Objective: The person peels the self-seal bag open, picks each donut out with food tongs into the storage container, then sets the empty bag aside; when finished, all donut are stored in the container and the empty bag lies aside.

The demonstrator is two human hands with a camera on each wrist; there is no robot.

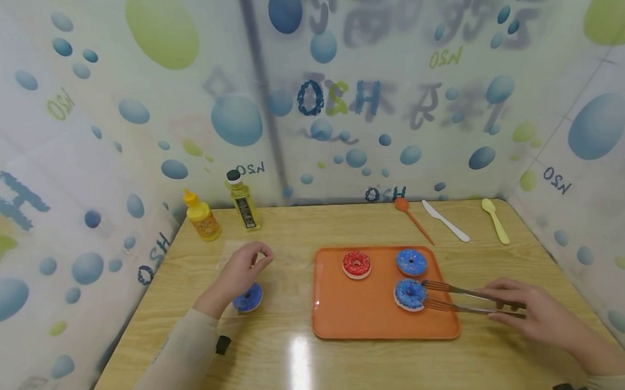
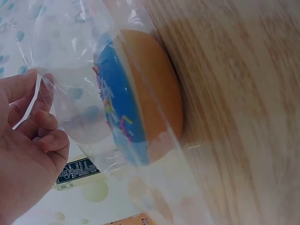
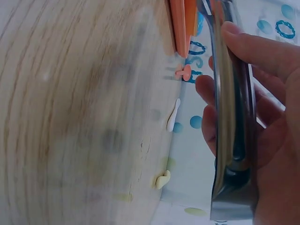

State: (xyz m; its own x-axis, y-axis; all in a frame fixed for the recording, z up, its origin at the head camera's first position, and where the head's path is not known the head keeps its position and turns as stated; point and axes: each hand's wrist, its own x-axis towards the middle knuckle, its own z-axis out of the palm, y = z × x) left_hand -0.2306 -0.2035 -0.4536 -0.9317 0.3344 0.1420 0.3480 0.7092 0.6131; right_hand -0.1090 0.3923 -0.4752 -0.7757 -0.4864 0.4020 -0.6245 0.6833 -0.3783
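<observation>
My left hand (image 1: 243, 270) pinches the edge of a clear plastic bag (image 2: 70, 108) between thumb and finger. Inside that bag a blue-iced donut (image 2: 123, 101) with coloured sprinkles lies on the table. My right hand (image 1: 530, 308) grips metal tongs (image 1: 471, 301). Their fork-like tips are spread at the right edge of a blue sprinkled donut (image 1: 410, 295) on the orange tray (image 1: 358, 317); whether they touch it I cannot tell. Behind it sits another blue donut (image 1: 411, 262), and a red donut (image 1: 357, 264) lies toward the tray's back left.
A yellow squeeze bottle (image 1: 203, 219) and an oil bottle (image 1: 244, 206) stand at the back left of the wooden table. Along the back right lie an orange spoon (image 1: 414, 221), a white knife (image 1: 446, 221) and a yellow spoon (image 1: 495, 221). Patterned curtain walls enclose the table.
</observation>
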